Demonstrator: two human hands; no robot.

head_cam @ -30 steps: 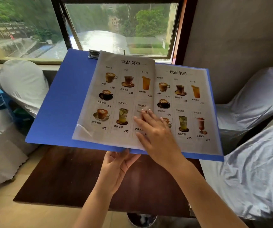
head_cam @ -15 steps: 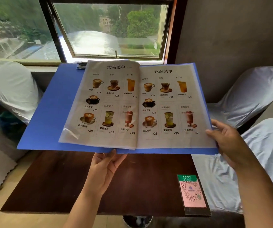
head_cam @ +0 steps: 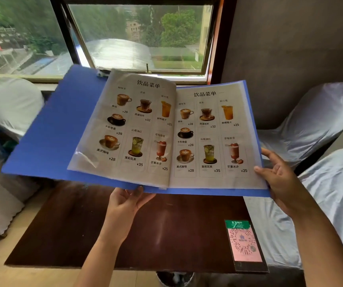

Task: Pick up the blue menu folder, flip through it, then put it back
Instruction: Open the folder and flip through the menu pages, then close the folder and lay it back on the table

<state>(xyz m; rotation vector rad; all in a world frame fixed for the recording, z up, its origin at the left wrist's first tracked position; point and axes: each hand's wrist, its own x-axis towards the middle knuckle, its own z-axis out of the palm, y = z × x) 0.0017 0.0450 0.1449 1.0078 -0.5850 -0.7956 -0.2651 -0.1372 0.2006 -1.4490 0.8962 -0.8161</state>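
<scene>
The blue menu folder (head_cam: 58, 125) lies open in the air above the dark wooden table (head_cam: 83, 228). Two drink-menu pages in clear sleeves show, printed with cups and prices. My left hand (head_cam: 125, 201) supports the folder from below near its spine, thumb on the bottom edge. My right hand (head_cam: 280, 179) grips the right edge of the right-hand page and cover, thumb on top, fingers behind. A metal clip sits at the folder's top edge.
A pink and green QR-code card (head_cam: 244, 243) lies flat at the table's right front corner. White-covered chairs stand on the left (head_cam: 11, 102) and right (head_cam: 315, 121). A window (head_cam: 141, 36) is straight ahead, with a grey wall beside it.
My right hand left the middle of the pages and moved to the folder's right edge, taking hold there. The turned page now lies flat on the left. The left hand stayed under the folder.
</scene>
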